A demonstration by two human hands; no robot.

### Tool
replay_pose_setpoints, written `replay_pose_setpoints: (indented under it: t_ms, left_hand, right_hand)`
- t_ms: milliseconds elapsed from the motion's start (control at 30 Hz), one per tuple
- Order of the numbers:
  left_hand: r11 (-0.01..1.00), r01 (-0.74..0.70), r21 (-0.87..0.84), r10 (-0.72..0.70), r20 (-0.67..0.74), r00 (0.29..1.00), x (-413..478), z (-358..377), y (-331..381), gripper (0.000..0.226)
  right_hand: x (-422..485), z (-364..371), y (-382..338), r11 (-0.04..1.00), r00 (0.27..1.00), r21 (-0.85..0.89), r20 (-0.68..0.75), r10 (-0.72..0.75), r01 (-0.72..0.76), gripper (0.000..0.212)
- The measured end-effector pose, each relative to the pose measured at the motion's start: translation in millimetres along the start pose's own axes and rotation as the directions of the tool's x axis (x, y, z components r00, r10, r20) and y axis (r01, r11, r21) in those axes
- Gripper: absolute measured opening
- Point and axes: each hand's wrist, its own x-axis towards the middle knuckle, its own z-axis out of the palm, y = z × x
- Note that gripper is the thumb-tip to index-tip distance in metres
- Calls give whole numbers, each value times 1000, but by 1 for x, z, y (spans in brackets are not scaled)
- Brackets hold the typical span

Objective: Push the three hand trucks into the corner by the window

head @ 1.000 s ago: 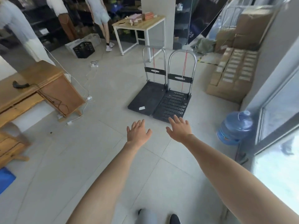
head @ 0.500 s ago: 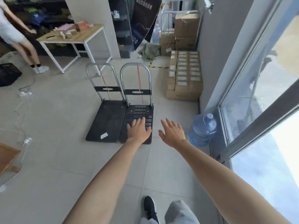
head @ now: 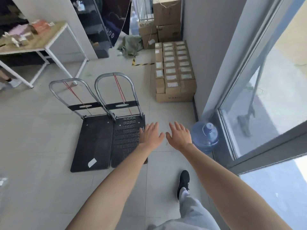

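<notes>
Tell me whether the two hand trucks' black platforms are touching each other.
Cannot tell. In the head view the solid platform and the perforated platform lie side by side, only a thin dark seam between them.

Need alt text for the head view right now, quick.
Two empty open hands, left hand and right hand, reach out over a tiled floor toward two platform hand trucks parked side by side; a blue water jug stands by the window.

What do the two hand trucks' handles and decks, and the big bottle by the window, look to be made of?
Handles: bare metal tube, likely steel; silvery, dull sheen, smooth bends. Left deck: black, matte, solid; plastic or rubber-coated, cannot tell. Right deck: black, rows of moulded-looking holes, probably plastic. Water bottle: translucent blue, glossy, most likely plastic.
</notes>
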Motion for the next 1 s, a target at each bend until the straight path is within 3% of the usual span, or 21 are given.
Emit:
replay_pose_setpoints:
  t_ms: [233,433,700,1000]
  left_hand:
    - [991,118,-65,-117,30,993,137,-21,15,58]
    - [991,95,-95,-89,60,994,233,-51,13,65]
    - [993,114,-34,-112,50,992,410,-84,-53,67]
    - [975,199,-100,-197,33,980,551,-152,-131,65]
  right_hand:
    - [130,-27,32,999,999,2,21,-35,35,60]
    - [236,-53,49,1000,994,7,111,-2,1,61]
    - [424,-75,21,997,985,-50,165,-47,56,59]
    - [597,-116,-46,979,973,-114,178,-145,167,57]
